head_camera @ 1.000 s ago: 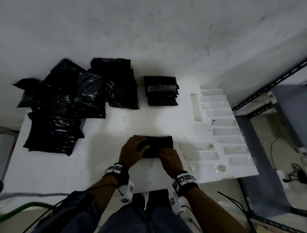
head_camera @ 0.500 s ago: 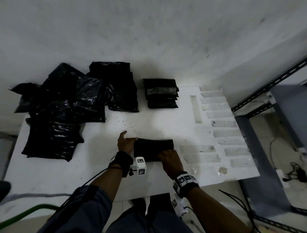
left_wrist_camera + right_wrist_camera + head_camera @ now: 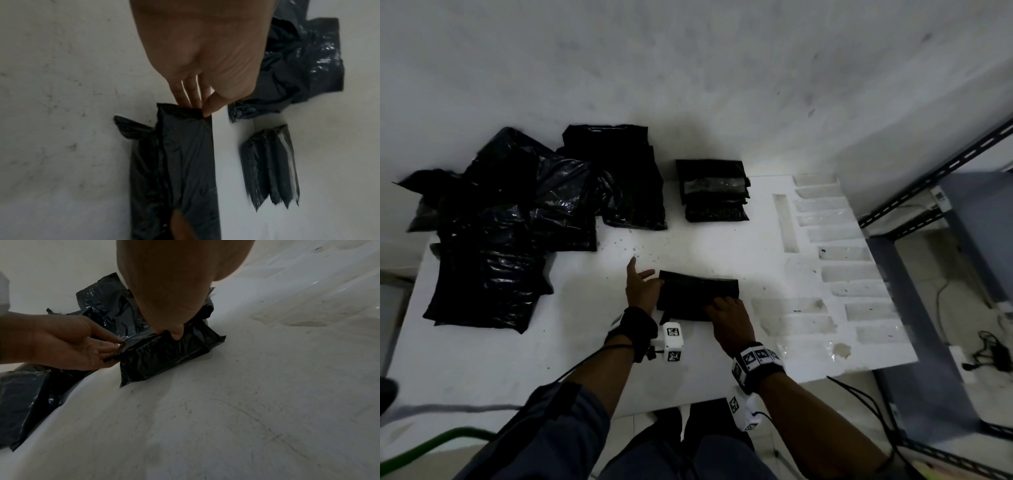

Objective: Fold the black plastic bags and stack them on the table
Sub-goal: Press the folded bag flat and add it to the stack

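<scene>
A folded black bag [image 3: 698, 291] [image 3: 185, 154] [image 3: 164, 356] lies on the white table [image 3: 482, 359] in front of me. My left hand [image 3: 643, 287] [image 3: 195, 105] [image 3: 116, 348] is at the bag's left end and pinches that edge between thumb and fingers. My right hand [image 3: 722, 306] [image 3: 170, 334] has its fingers curled onto the bag's near right part, gripping a fold. A stack of folded bags [image 3: 714, 192] [image 3: 269, 165] sits at the back centre. A loose pile of unfolded black bags [image 3: 500, 222] [image 3: 24, 399] covers the back left.
Several clear tape strips [image 3: 842, 270] are stuck on the table's right part. A dark metal rack [image 3: 945, 212] stands beyond the right edge, with cables [image 3: 993, 349] on the floor. A wall rises right behind the table. A green hose [image 3: 431, 445] runs at lower left.
My left hand has slid off the top of the folded bag to its left end and turned on edge. The right hand stays on the bag's near right part.
</scene>
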